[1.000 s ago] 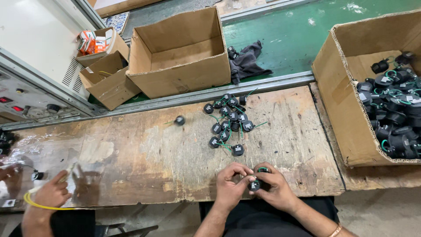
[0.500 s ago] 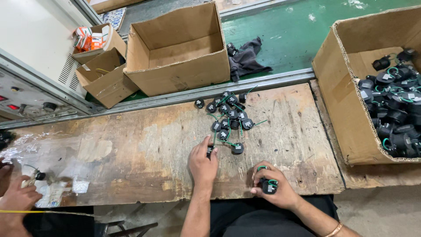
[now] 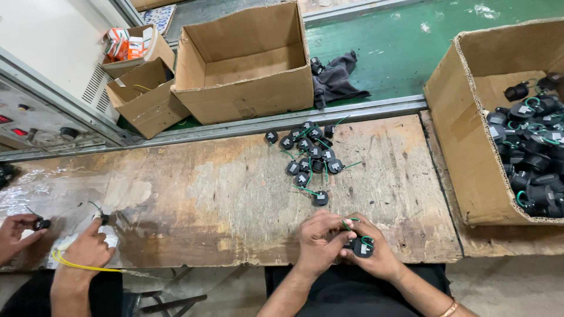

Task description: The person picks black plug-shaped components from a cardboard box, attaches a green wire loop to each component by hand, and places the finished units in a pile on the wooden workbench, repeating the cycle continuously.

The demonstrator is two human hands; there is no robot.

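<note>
Left hand: the left hand (image 3: 320, 240) is curled at the near edge of the bench, fingertips pinched onto the small black part (image 3: 361, 246) that both hands share.
Right hand: the right hand (image 3: 376, 252) cups that same part from below and behind — closed around it, the thumb side hidden.
Part in hand: a small black part with a pale label and a loop of green wire, held just above the bench edge in front of the person's lap.
Done, as far as it shows: hard to count; the pile of black parts (image 3: 308, 155) lies loose on the wooden bench (image 3: 205, 182), just beyond the hands, and which of them are finished I cannot tell.
Left to do: the big carton on the right (image 3: 464, 147) holds a heap of similar black pieces, so I judge plenty remains.
Empty carton: the open cardboard box (image 3: 247, 100) past the metal rail looks bare inside.
Neighbour: a co-worker's hands (image 3: 88, 246) work at the far left end, well apart, with a yellow wire (image 3: 76, 265) beside them.
Room to move: bare wood between the two workers — the right is closed off by the carton wall, the back by the rail.
</note>
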